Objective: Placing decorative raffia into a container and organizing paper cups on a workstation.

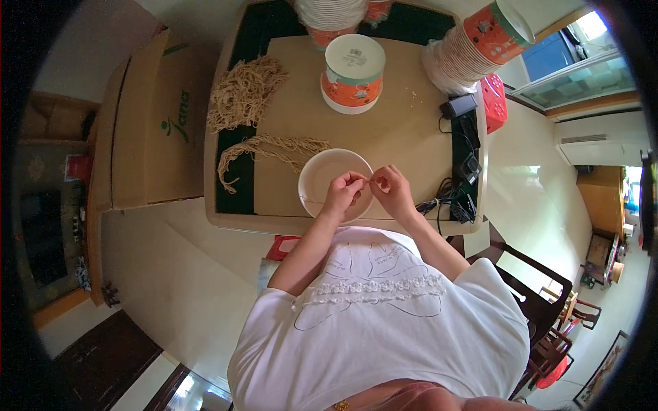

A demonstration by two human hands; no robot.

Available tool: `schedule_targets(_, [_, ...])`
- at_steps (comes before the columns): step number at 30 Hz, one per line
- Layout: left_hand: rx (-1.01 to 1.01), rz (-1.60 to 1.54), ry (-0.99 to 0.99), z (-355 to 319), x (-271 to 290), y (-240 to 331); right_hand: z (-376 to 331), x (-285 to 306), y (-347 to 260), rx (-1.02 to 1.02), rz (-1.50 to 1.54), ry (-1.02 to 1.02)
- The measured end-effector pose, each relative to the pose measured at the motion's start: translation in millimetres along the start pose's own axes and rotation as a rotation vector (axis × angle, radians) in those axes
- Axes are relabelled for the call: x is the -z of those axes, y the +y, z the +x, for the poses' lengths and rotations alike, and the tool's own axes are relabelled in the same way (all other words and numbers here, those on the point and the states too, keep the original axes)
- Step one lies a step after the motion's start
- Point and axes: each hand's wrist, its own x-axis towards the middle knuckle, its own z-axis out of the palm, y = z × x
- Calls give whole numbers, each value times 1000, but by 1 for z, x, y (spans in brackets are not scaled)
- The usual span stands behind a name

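Observation:
My left hand (345, 193) is closed in a pinch over a white paper bucket (317, 171), which stands with its mouth up at the near edge of the table. Just right of it, my right hand (391, 191) pinches too, and the fingertips of both almost meet. A thin tan string (312, 201) shows below my left hand inside the bucket and seems to run up to the fingers; its stretch between the hands is barely visible. Left of the bucket lies a loose bunch of tan strings (277, 145), with a larger tangled heap of string (248, 89) behind it.
An upside-down orange and white paper bucket (353, 75) stands mid-table on a cardboard sheet (401, 130). Wrapped bucket stacks (473, 51) rise at the far side. Black cables (449, 198) and an adapter (458, 105) lie along the right edge. A large carton (161, 130) stands at left.

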Motion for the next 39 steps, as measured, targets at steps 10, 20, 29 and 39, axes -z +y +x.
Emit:
schedule_targets(10, [30, -22, 54, 1, 0, -3, -1, 7, -16, 3, -58, -4])
schedule_targets(20, [44, -23, 33, 0, -3, 2, -2, 8, -6, -16, -71, -31])
schedule_targets(29, [154, -98, -19, 3, -1, 4, -6, 12, -8, 89, -186, -19])
schedule_targets(39, [232, -244, -37, 6, 2, -4, -16, 14, -8, 61, -107, 12])
